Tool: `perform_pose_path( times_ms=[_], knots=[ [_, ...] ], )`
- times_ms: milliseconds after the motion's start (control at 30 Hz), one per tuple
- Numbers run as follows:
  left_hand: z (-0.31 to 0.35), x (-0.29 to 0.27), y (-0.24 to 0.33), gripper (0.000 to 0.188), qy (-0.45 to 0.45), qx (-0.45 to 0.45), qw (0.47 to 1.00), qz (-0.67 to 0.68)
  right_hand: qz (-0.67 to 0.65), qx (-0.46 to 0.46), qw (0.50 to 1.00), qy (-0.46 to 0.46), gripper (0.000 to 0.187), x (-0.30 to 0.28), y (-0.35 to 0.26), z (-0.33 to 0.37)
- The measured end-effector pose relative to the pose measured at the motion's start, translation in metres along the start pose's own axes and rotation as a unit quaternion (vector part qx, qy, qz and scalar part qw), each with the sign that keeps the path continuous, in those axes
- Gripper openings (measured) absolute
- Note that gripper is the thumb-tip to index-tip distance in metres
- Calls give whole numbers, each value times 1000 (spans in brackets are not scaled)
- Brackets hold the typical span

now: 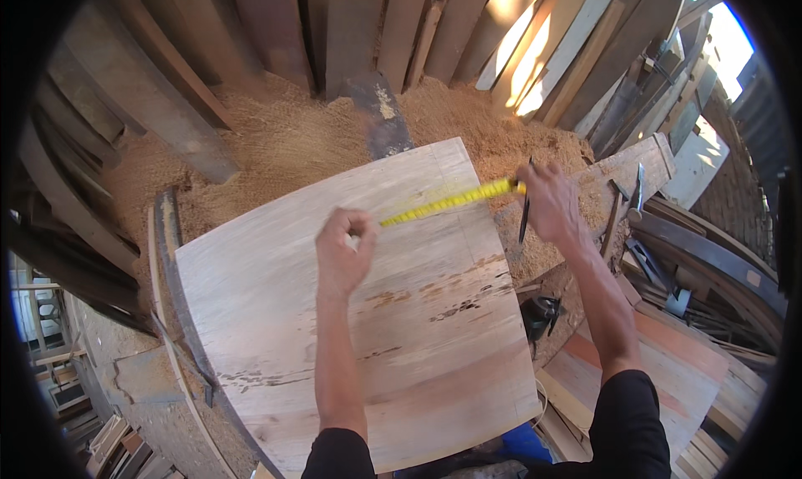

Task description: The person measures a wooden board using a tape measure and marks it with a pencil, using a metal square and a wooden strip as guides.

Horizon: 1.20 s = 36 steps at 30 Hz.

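A yellow tape measure (447,202) is stretched above a wide pale wooden board (276,295), sloping up from left to right. My left hand (345,249) is closed in a pinch at the tape's left end, over the middle of the board. Past the board's right edge, my right hand (551,207) is closed around the other end, where the tape's case is mostly hidden by the fingers. A thin dark stick, like a pencil (524,216), also pokes up and down from that hand. Dark streaks and specks mark the board's surface.
Sawdust (284,145) lies behind the board, with many planks (355,40) leaning upright beyond. A hammer (638,191) and a hand plane (652,266) rest at the right. A black object (543,314) sits by the board's right edge, near reddish boards (668,345).
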State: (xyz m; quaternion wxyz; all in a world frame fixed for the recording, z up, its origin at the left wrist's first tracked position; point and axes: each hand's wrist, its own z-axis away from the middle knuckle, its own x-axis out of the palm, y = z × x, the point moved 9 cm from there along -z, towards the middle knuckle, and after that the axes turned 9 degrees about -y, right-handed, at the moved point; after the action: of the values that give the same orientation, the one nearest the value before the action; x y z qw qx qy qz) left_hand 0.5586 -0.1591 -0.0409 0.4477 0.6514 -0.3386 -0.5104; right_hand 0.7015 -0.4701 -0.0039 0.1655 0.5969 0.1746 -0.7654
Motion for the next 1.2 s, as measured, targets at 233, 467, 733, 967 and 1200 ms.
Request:
perform_pose_path(
  times_ms=[233, 467, 733, 967, 1200],
  knots=[
    [102, 13, 44, 10, -96, -63, 988, 100, 35, -169, 972, -160, 27, 27, -128, 120],
    [208, 7, 10, 9, -125, -119, 985, 27, -105, -143, 981, -75, 28, 52, -193, 195],
    [275, 5, 0, 18, -197, -122, 969, -88, -135, -104, 985, -13, 57, 83, -228, 234],
    [300, -187, -51, 52, 128, -118, 950, -258, -157, -47, 986, -19, 82, 86, -230, 244],
    [278, -160, -15, 39, -64, -88, 978, -179, -230, -47, 961, -145, 77, 92, -219, 266]
  ],
)
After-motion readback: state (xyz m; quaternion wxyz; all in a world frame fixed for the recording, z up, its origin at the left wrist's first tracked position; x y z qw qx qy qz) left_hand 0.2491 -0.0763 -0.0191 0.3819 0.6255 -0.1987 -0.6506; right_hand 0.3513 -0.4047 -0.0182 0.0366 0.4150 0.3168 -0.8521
